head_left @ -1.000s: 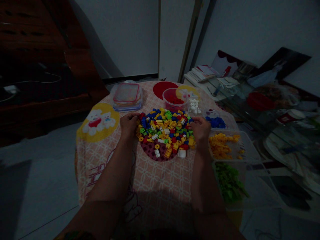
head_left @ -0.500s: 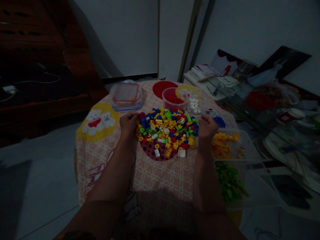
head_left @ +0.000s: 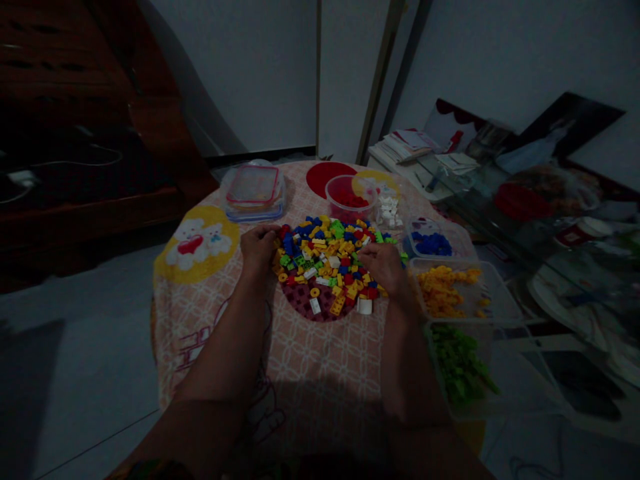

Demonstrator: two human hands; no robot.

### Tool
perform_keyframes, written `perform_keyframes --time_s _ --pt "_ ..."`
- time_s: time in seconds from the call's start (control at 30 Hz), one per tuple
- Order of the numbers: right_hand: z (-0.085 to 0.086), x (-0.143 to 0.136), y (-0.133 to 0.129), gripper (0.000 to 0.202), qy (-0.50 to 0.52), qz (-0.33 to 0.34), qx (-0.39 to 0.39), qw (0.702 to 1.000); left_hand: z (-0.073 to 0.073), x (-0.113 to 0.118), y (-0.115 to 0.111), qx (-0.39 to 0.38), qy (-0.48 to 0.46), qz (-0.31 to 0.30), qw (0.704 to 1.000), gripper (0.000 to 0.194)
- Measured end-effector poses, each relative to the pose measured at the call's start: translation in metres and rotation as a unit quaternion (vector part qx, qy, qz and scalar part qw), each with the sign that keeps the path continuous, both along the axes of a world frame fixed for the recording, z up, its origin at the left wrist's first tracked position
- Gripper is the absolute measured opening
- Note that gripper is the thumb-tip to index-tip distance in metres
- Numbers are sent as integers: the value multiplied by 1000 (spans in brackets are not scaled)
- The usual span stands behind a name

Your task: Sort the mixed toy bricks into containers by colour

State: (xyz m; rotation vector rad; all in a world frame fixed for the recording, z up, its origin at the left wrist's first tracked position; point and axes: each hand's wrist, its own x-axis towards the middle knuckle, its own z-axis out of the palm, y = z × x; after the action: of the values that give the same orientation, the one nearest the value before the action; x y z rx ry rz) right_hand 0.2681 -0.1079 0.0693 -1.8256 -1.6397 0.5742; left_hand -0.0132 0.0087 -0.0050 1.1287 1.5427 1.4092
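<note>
Head view, left to right. Your left hand (head_left: pixel 258 247): fingers curled, resting on the left edge of the heap of small mixed-colour plastic building bricks (head_left: pixel 327 260); whether it grips a brick cannot be told. Heap: a broad mound lying between your hands on the round patterned tablecloth (head_left: pixel 310 353), longer across than deep. Your right hand (head_left: pixel 384 265): fingers bent, lying on the heap's right part; grip unclear.

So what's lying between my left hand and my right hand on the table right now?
The head view shows the pile of mixed bricks between the left hand and right hand; both rest at its edges.
</note>
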Motion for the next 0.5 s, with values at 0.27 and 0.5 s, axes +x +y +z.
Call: perform_keyframes --time_s 0.27,0.5 --pt "10 -6 -3 14 -109 22 -59 992 1 2 -2 -6 -19 6 1000 28" --pt "14 -2 -6 8 -168 62 -113 977 5 3 -4 -5 -8 3 1000 29"
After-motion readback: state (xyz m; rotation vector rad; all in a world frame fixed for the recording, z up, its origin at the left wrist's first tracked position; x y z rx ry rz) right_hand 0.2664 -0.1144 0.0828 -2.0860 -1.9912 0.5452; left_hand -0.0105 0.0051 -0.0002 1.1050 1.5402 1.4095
